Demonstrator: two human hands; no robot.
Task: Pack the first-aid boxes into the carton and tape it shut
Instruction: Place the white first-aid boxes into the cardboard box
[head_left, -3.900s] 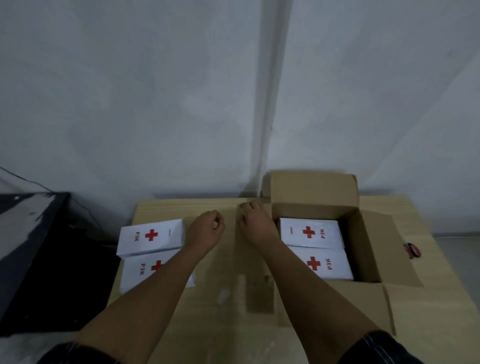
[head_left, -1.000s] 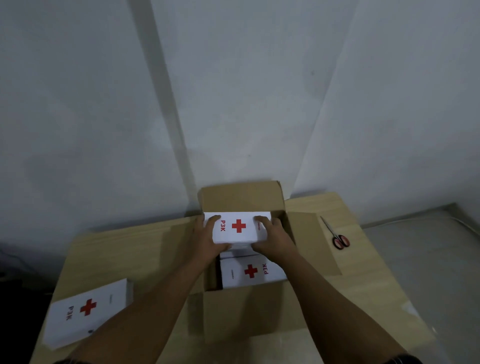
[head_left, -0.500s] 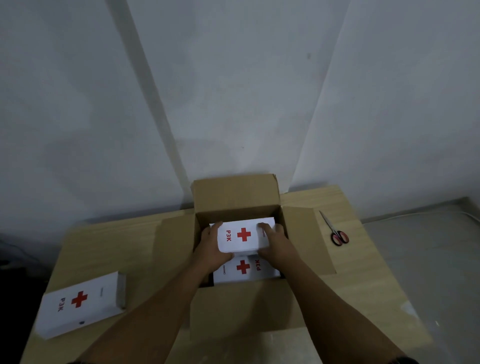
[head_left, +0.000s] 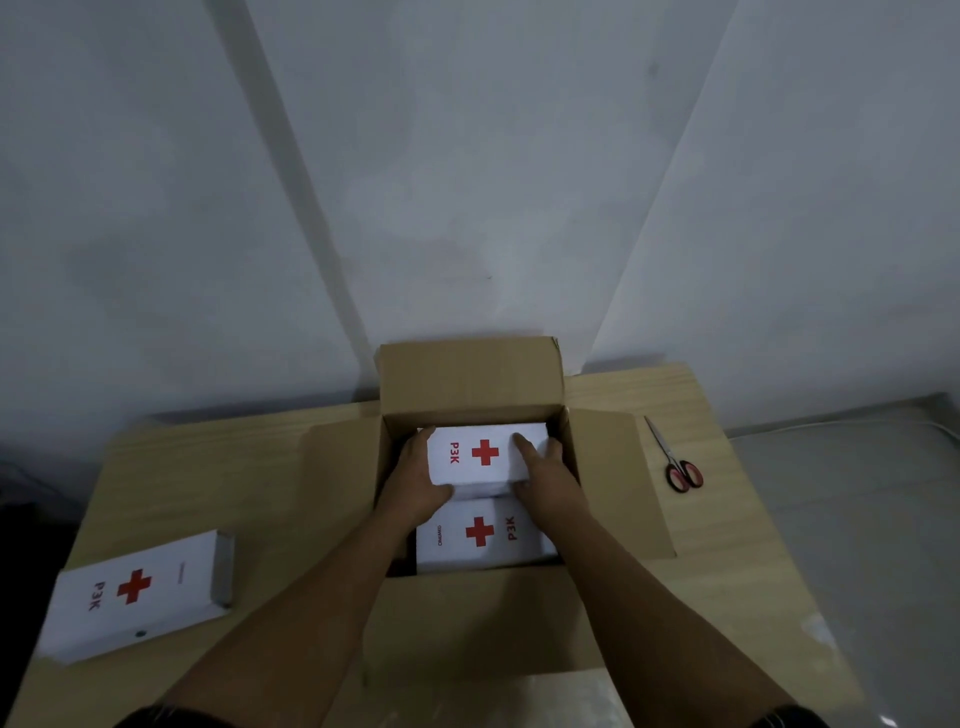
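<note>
An open brown carton (head_left: 470, 613) stands on the wooden table (head_left: 234, 467) with its flaps spread. Inside it, at the far end, is a white first-aid box with a red cross (head_left: 478, 457). My left hand (head_left: 415, 486) grips its left side and my right hand (head_left: 545, 475) grips its right side, fingers over the top. Another first-aid box (head_left: 485, 535) lies flat in the carton's near end, below the held one. One more first-aid box (head_left: 140, 592) lies on the table at the left.
Red-handled scissors (head_left: 678, 465) lie on the table to the right of the carton. A grey wall rises right behind the table. The floor is at the right, beyond the table's edge.
Both hands carried a first-aid box from the table's left side over the carton and lowered it into the far end. The head turned right, so the carton now sits central.
</note>
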